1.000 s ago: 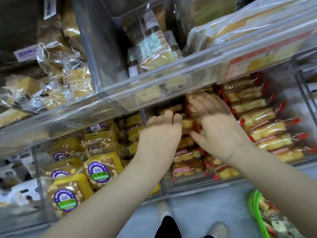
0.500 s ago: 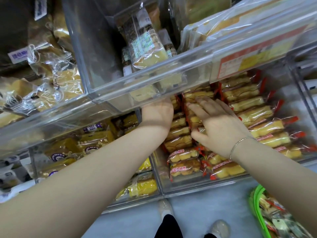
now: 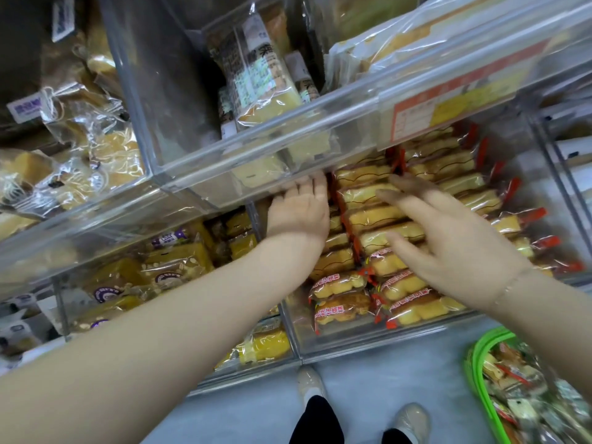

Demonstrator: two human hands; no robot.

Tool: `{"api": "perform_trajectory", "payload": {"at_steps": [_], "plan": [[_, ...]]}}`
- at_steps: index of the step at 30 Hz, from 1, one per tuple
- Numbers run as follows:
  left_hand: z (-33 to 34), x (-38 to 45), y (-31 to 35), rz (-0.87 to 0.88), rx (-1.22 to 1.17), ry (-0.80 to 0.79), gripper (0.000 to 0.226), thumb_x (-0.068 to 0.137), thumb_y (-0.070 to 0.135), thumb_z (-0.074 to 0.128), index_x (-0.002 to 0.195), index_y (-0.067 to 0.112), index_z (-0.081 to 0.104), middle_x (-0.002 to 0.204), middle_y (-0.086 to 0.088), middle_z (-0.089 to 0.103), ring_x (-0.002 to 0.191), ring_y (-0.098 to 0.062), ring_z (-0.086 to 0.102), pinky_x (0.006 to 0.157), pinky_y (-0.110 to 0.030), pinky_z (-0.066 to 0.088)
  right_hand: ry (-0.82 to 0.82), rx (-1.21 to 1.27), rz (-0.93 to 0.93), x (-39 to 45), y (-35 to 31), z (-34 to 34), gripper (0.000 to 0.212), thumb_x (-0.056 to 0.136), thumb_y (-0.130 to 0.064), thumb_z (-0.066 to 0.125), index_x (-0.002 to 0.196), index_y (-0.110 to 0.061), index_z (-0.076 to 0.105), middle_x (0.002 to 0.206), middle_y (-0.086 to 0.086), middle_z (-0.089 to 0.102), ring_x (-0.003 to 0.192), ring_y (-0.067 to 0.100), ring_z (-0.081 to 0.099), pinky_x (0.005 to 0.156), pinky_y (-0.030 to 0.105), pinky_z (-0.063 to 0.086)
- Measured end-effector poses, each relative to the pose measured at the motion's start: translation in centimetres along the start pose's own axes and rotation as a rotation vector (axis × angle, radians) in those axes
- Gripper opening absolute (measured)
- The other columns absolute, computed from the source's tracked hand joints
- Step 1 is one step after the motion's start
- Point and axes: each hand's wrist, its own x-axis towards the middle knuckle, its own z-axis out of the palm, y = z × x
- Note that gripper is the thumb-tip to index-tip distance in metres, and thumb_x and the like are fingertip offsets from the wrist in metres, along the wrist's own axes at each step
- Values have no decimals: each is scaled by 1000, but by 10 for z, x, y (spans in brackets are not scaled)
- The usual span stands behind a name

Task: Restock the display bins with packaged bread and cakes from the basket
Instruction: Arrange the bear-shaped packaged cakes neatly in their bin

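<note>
Both hands' fingers lie flat and straight, gripping nothing: left hand and right hand on glossy red-ended yellow cake packets.

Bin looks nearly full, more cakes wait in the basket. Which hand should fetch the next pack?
Right hand: the green basket sits just below it. The left hand reaches deep under the upper bin.

Clear glossy plastic bins hold shiny film-wrapped cakes.
</note>
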Motion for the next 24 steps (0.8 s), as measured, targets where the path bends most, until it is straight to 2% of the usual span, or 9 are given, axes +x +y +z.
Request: {"api": "perform_trajectory", "payload": {"at_steps": [2,4,7,10,12,16,19,22,24], "plan": [[0,-27,7,114,-63,63,75,92,15,45,150,0,0,148,-21,26,130,-32,39,96,-37,44,-40,-105,-9,-19,7,-7,54,81,-31,52,133,-17,51,134,8,51,128,27,45,106,39,33],[-1,-56,13,143,-361,-83,78,91,18,50,151,5,2,146,-19,30,125,-31,46,92,-34,46,-82,-260,-41,-37,12,-7,56,75,-26,62,129,-14,56,133,13,54,128,31,46,108,44,28],[-6,-59,21,-50,-1097,-352,57,95,19,41,148,16,22,135,-16,51,118,-29,55,98,-35,44,-124,-376,-63,-54,13,-2,60,77,-33,55,134,-15,53,140,13,48,136,29,37,114,46,21],[-4,-52,39,-327,-1787,-351,36,98,30,41,131,22,52,109,0,70,96,-13,68,79,-29,55,-81,-422,-21,-59,13,6,61,79,-33,43,137,-15,50,143,13,45,138,30,33,114,52,21],[-2,-50,56,-424,-2041,-342,37,99,42,41,129,25,54,109,0,71,94,-12,69,72,-26,56,-40,-420,12,-58,12,13,61,81,-32,34,138,-15,48,143,14,44,137,32,34,112,53,22],[4,-53,82,-506,-2023,-292,49,96,45,40,144,37,33,138,-2,52,124,-24,51,105,-50,39,-31,-367,60,-57,12,22,58,81,-30,40,137,-17,49,146,12,41,139,30,31,112,48,19],[7,-55,80,-479,-2064,-287,44,99,37,41,143,33,36,130,-3,58,114,-21,58,94,-43,48,-64,-366,57,-56,12,23,59,82,-28,53,140,-20,45,151,8,33,143,26,21,116,45,12],[1,-58,65,-407,-2088,-322,38,101,35,42,136,24,48,117,-4,67,101,-18,68,78,-35,56,-69,-268,78,-56,13,20,63,88,-28,47,148,-30,26,158,-2,13,146,15,-2,117,35,-6],[0,-66,59,-398,-1934,-178,41,100,40,42,138,25,45,127,0,62,111,-12,62,90,-36,54,50,-48,87,-59,10,8,58,88,-19,52,143,-27,36,154,-1,26,145,14,11,119,33,4]]}}
